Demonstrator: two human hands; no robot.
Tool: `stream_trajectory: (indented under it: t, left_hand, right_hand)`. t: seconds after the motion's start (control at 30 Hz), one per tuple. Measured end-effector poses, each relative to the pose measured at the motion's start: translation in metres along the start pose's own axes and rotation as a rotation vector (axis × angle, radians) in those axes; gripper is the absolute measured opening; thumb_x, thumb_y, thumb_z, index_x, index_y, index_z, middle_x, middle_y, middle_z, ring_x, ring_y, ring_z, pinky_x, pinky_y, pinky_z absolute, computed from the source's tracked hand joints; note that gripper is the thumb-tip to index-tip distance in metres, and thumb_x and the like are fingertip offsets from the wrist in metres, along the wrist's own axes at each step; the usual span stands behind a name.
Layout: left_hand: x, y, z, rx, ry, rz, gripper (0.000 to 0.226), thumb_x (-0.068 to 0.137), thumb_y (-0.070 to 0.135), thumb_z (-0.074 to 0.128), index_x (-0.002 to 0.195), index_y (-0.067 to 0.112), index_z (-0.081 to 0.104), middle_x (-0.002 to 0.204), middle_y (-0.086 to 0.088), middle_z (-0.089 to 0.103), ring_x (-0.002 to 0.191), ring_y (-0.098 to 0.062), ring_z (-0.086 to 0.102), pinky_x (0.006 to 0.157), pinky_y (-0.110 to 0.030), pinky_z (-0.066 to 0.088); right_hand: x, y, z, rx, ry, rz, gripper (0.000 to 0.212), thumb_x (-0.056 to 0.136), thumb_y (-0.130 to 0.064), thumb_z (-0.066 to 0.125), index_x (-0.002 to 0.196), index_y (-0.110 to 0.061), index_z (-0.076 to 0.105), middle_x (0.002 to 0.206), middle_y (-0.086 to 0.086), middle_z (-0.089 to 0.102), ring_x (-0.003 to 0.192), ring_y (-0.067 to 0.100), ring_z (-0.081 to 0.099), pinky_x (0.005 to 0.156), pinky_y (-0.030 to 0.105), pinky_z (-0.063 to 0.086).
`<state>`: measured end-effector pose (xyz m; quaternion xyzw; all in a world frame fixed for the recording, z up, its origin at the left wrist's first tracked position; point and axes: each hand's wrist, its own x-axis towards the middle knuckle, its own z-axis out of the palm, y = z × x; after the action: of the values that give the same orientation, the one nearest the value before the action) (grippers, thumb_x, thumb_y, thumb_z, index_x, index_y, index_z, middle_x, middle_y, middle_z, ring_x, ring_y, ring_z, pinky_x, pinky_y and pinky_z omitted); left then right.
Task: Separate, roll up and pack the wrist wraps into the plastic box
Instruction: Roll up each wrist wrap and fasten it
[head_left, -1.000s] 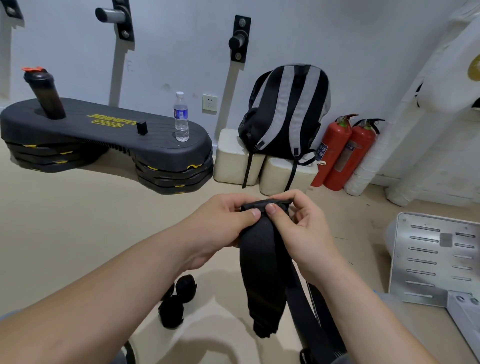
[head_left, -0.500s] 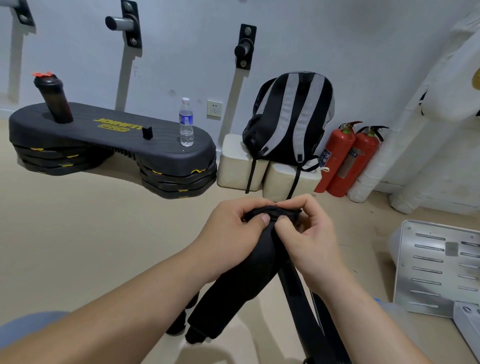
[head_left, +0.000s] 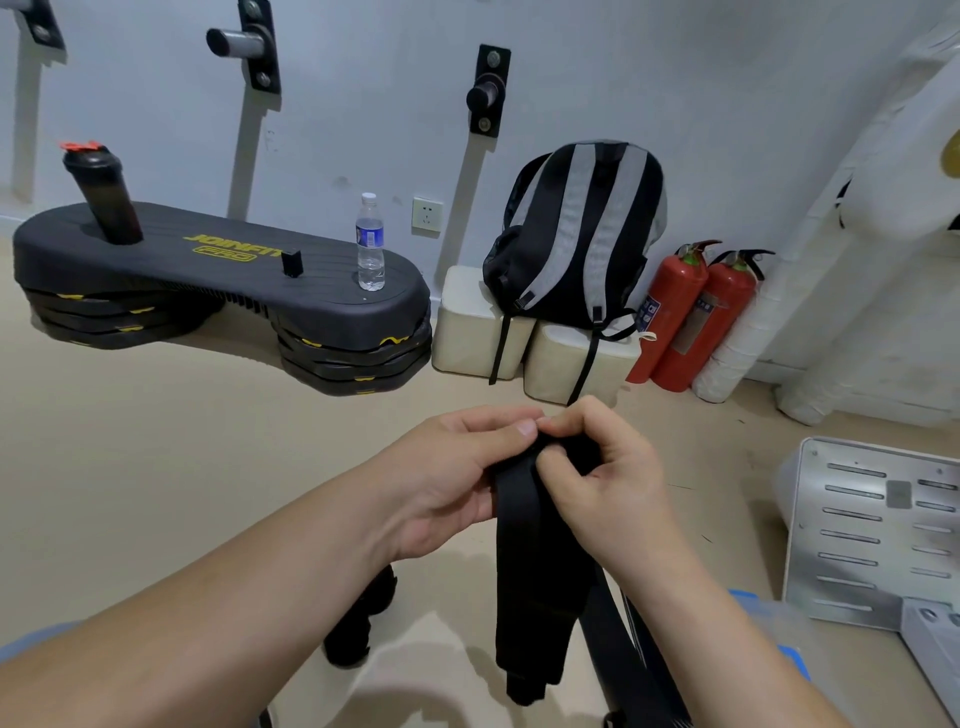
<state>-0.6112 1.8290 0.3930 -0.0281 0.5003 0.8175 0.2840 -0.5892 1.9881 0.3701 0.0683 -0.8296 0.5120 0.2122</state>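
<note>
Left hand (head_left: 452, 483) and right hand (head_left: 618, 483) both pinch the top end of the black fabric wrist wrap (head_left: 524, 571), mid-air over the beige floor (head_left: 156, 467); its flat tail hangs straight now, not slanting left like before; rolled black bundles (head_left: 361, 618) lie below.

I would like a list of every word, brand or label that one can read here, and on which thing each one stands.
"JOINFIT": yellow letters on top of the black step platform.
Boxed yellow word under it: too blurred to read surely.
Water bottle label: too small to read.
Fire extinguishers labels: too blurred to read.
Wrist wrap: no text visible.
</note>
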Motion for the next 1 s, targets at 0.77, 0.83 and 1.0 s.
stream_trajectory:
  t: [0.77,0.83,1.0]
  left_hand:
    - [-0.005,0.004,0.002,0.527,0.167,0.473,0.045,0.088,-0.014,0.069,0.104,0.025,0.084,0.102,0.005,0.083,0.104,-0.010,0.076,0.092,-0.023,0.060]
    - [0.000,0.007,-0.001,0.442,0.135,0.344,0.045,0.083,-0.006,0.069,0.114,0.026,0.080,0.109,-0.005,0.080,0.111,-0.023,0.074,0.100,-0.037,0.060]
    - [0.003,0.006,-0.004,0.504,0.030,0.168,0.028,0.100,0.048,0.064,0.112,0.026,0.076,0.101,-0.005,0.076,0.097,-0.013,0.070,0.090,-0.038,0.056]
  right_hand:
    - [0.006,-0.008,-0.009,0.550,-0.137,0.355,0.021,0.101,-0.001,0.063,0.110,-0.016,0.074,0.106,0.012,0.079,0.101,0.025,0.073,0.095,0.045,0.058]
    - [0.004,-0.007,-0.008,0.503,-0.121,0.310,0.031,0.100,0.005,0.063,0.103,-0.023,0.076,0.101,0.007,0.079,0.098,0.023,0.073,0.093,0.044,0.058]
    - [0.003,-0.007,-0.012,0.345,-0.102,0.193,0.039,0.095,0.014,0.065,0.101,-0.023,0.075,0.100,0.000,0.079,0.101,0.016,0.073,0.097,0.038,0.057]
